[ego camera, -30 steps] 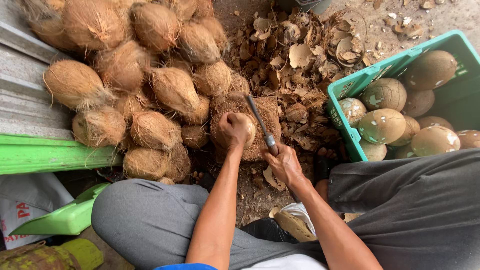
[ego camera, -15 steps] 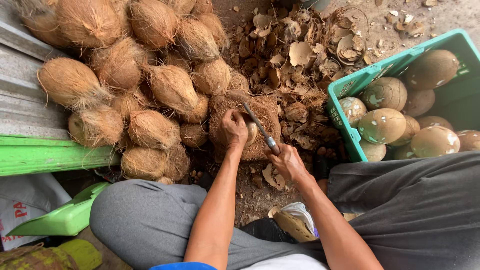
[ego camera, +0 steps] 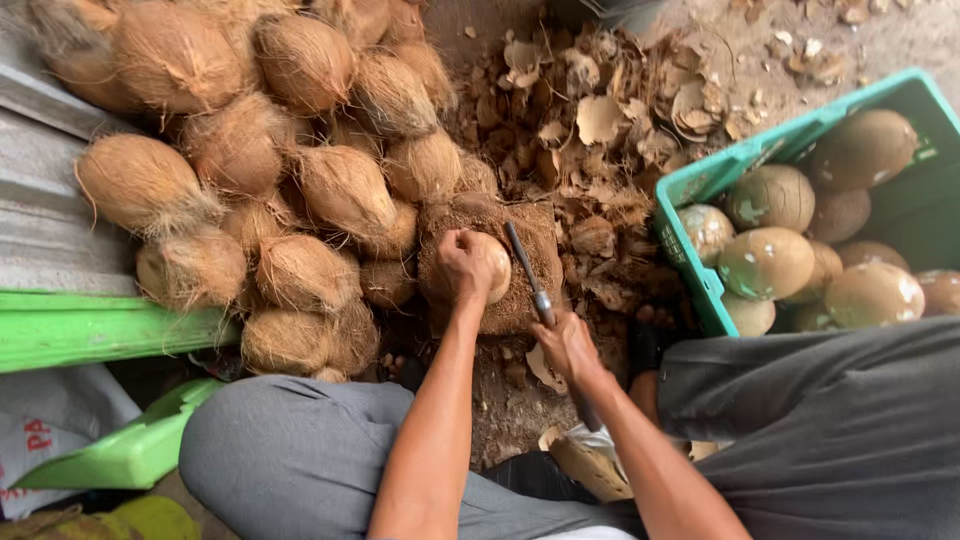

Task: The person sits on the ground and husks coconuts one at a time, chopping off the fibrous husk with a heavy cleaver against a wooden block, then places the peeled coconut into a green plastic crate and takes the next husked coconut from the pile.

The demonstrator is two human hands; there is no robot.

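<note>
A: Nearest the camera, two knees in grey trousers [ego camera: 290, 450], spread apart, forearms reaching out between them. A green scoop [ego camera: 130, 450] lies low at the left edge.

B: Right hand [ego camera: 568, 345]?

A: Closed tight around the handle of a knife [ego camera: 530, 275]. The blade points up and away, its tip just beside the coconut.

B: Left hand [ego camera: 465, 265]?

A: Fingers curled over the top of a pale coconut [ego camera: 495, 268], gripping it from the left side. The nut sits on a brown fibrous block [ego camera: 535, 255] straight ahead of the knees, at the centre of the view.

B: Beyond that?

A: Left of the block, a heap of husky nuts [ego camera: 300, 160], brown and hairy, stacked against a grey sheet [ego camera: 40, 230] with a green plank [ego camera: 90, 330] at its lower edge. Right of the block, a green crate [ego camera: 700, 185] holds peeled nuts [ego camera: 765, 262], smooth, mottled tan and white. One corner of the crate is hidden by the right trouser leg.

B: Farthest?

A: A litter of shell chips [ego camera: 600, 120] spread over bare ground between the heap and the crate, reaching to the top edge.
</note>
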